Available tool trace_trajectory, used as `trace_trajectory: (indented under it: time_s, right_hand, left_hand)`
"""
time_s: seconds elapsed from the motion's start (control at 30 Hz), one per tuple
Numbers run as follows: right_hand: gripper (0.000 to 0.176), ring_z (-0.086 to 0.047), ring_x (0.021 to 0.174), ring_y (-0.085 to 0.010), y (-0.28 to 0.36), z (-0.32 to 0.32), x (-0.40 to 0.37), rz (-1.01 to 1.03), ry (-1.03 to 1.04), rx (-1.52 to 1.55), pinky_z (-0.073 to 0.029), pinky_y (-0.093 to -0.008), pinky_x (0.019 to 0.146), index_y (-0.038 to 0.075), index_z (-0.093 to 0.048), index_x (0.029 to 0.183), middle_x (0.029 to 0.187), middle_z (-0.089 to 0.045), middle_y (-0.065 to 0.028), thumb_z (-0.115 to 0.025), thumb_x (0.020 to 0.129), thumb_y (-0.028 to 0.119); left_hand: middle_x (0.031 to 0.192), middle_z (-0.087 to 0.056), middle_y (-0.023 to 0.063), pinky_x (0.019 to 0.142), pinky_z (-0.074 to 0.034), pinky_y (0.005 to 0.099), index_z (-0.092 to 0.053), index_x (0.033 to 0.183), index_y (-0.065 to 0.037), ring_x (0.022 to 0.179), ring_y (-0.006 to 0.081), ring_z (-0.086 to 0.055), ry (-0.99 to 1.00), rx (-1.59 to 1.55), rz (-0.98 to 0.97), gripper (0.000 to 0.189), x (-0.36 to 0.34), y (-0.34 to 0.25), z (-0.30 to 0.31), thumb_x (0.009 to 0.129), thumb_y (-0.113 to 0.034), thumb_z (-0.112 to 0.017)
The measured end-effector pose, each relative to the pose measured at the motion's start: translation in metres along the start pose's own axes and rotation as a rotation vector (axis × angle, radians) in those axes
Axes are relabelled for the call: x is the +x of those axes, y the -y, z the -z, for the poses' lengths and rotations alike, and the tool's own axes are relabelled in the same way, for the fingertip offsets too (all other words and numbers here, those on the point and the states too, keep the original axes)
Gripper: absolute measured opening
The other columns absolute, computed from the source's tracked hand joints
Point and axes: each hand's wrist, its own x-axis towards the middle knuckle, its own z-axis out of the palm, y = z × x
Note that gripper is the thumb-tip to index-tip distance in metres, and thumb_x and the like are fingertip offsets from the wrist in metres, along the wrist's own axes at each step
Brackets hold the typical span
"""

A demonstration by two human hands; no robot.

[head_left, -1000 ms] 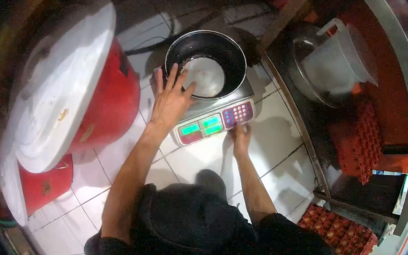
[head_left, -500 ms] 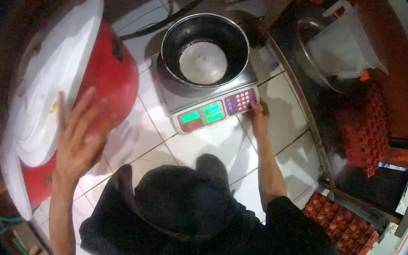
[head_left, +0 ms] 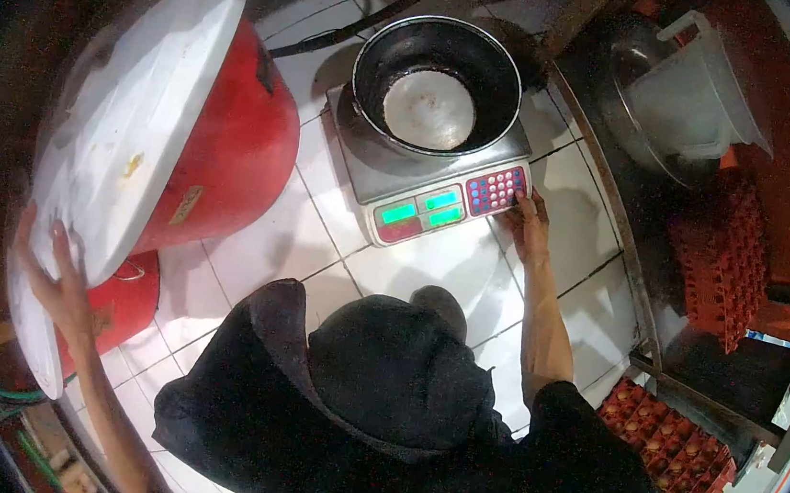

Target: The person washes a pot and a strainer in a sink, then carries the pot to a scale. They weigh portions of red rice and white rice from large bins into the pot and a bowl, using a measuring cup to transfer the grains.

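Fingers spread, my left hand (head_left: 60, 296) rests at the near edge of a large white lid (head_left: 154, 115), which covers a red tub (head_left: 238, 139). My right hand (head_left: 529, 227) is at the right front corner of a digital scale (head_left: 448, 204), its fingertips at the edge of the keypad (head_left: 497, 192). Nothing is held in it, though some fingers are hidden. Green displays glow on the scale. On its metal platform stands a dark, deep pot (head_left: 431, 106) with a pale, worn bottom and nothing inside.
A second red tub (head_left: 125, 300) stands nearer me. To the right are a clear plastic jug (head_left: 685, 99), a metal bowl (head_left: 632, 55), stacked red egg trays (head_left: 727, 248) and a tray of eggs (head_left: 664, 438). White tiles (head_left: 322, 205) cover the floor.
My left hand has moved down and left, from in front of the tub to the lid's near edge. My right hand stays at the keypad. The whole view has shifted slightly.
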Motion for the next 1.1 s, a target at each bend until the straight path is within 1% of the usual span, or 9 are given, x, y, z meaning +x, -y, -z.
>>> trace_trajectory:
  time_s: [0.17, 0.37, 0.57, 0.73, 0.8, 0.87, 0.93, 1.0, 1.1]
  right_hand:
    - [0.047, -0.065, 0.085, -0.024, 0.005, 0.013, 0.004, -0.072, 0.114, 0.016, -0.056, -0.0381, 0.076, 0.001, -0.046, 0.124, 0.103, -0.061, -0.0125, -0.065, 0.085, 0.02]
    - [0.056, -0.065, 0.084, -0.0247, 0.007, 0.019, 0.016, -0.058, 0.045, -0.157, -0.057, -0.0374, 0.074, -0.003, -0.044, 0.124, 0.105, -0.061, -0.0126, -0.069, 0.081, 0.022]
    - [0.055, -0.065, 0.078, -0.0226, 0.008, 0.026, 0.007, -0.131, -0.012, -0.212, -0.057, -0.0362, 0.069, -0.002, -0.047, 0.12, 0.097, -0.062, -0.0108, -0.072, 0.079, 0.026]
    - [0.058, -0.064, 0.074, -0.0205, 0.018, -0.01, 0.043, -0.081, 0.004, -0.159, -0.057, -0.0348, 0.066, 0.001, -0.046, 0.123, 0.092, -0.063, -0.009, -0.074, 0.079, 0.025]
    - [0.06, -0.064, 0.081, -0.0199, 0.018, -0.016, 0.034, -0.035, -0.134, -0.224, -0.055, -0.0318, 0.069, 0.001, -0.045, 0.126, 0.098, -0.063, -0.0099, -0.073, 0.081, 0.027]
    - [0.048, -0.065, 0.082, -0.0228, -0.007, 0.012, 0.037, 0.334, -0.197, -0.163, -0.053, -0.0345, 0.071, 0.002, -0.046, 0.128, 0.101, -0.064, -0.0133, -0.064, 0.088, 0.021]
    - [0.046, -0.062, 0.098, -0.0198, 0.008, 0.042, 0.037, 0.487, -0.214, -0.373, -0.051, -0.0295, 0.079, 0.002, -0.045, 0.128, 0.114, -0.061, -0.0149, -0.063, 0.09, 0.019]
    - [0.036, -0.06, 0.103, -0.0192, 0.05, 0.02, 0.021, 0.674, -0.439, -0.706, -0.049, -0.0273, 0.081, 0.003, -0.048, 0.126, 0.116, -0.061, -0.0143, -0.057, 0.093, 0.014]
    - [0.033, -0.058, 0.1, -0.0155, 0.108, -0.039, -0.014, 0.798, -0.384, -0.666, -0.047, -0.0251, 0.077, 0.003, -0.05, 0.124, 0.112, -0.062, -0.0108, -0.056, 0.095, 0.017]
  left_hand:
    - [0.136, -0.047, 0.0133, 0.106, -0.03, 0.0353, -0.048, 0.131, -0.002, 0.125, 0.0225, -0.042, -0.051, -0.302, 0.422, 0.049, -0.007, 0.054, -0.011, 0.092, -0.029, -0.06]
    - [0.135, -0.046, 0.0141, 0.104, -0.032, 0.0357, -0.047, 0.132, -0.003, 0.124, 0.0231, -0.043, -0.037, -0.3, 0.514, 0.057, -0.004, 0.057, -0.011, 0.089, -0.036, -0.064]
    - [0.135, -0.046, 0.0146, 0.101, -0.037, 0.036, -0.046, 0.132, -0.001, 0.123, 0.0236, -0.044, -0.028, -0.348, 0.528, 0.056, 0.0, 0.066, -0.022, 0.089, -0.032, -0.064]
    - [0.136, -0.045, 0.0149, 0.102, -0.037, 0.0362, -0.045, 0.132, 0.001, 0.125, 0.0237, -0.043, -0.044, -0.277, 0.498, 0.054, 0.034, 0.119, -0.066, 0.09, -0.028, -0.063]
    - [0.136, -0.045, 0.0156, 0.103, -0.036, 0.036, -0.045, 0.132, 0.001, 0.126, 0.0243, -0.043, -0.062, -0.253, 0.528, 0.053, 0.024, 0.135, -0.06, 0.09, -0.026, -0.063]
    - [0.139, -0.04, 0.024, 0.107, -0.031, 0.0362, -0.04, 0.136, 0.002, 0.131, 0.029, -0.037, 0.016, -0.486, 0.717, 0.062, 0.015, 0.145, -0.052, 0.088, -0.029, -0.064]
    - [0.14, -0.037, 0.0276, 0.109, -0.028, 0.0372, -0.034, 0.138, 0.006, 0.132, 0.0314, -0.035, 0.135, -0.252, 0.781, 0.074, 0.02, 0.117, -0.043, 0.086, -0.037, -0.065]
    - [0.142, -0.035, 0.0279, 0.11, -0.027, 0.0373, -0.029, 0.14, 0.01, 0.133, 0.0318, -0.034, 0.167, -0.244, 0.875, 0.085, 0.026, 0.114, -0.043, 0.083, -0.041, -0.065]
    - [0.138, -0.04, 0.0265, 0.107, -0.03, 0.0354, -0.03, 0.138, 0.013, 0.129, 0.0311, -0.039, 0.108, -0.417, 0.972, 0.081, 0.023, 0.12, -0.051, 0.082, -0.034, -0.066]
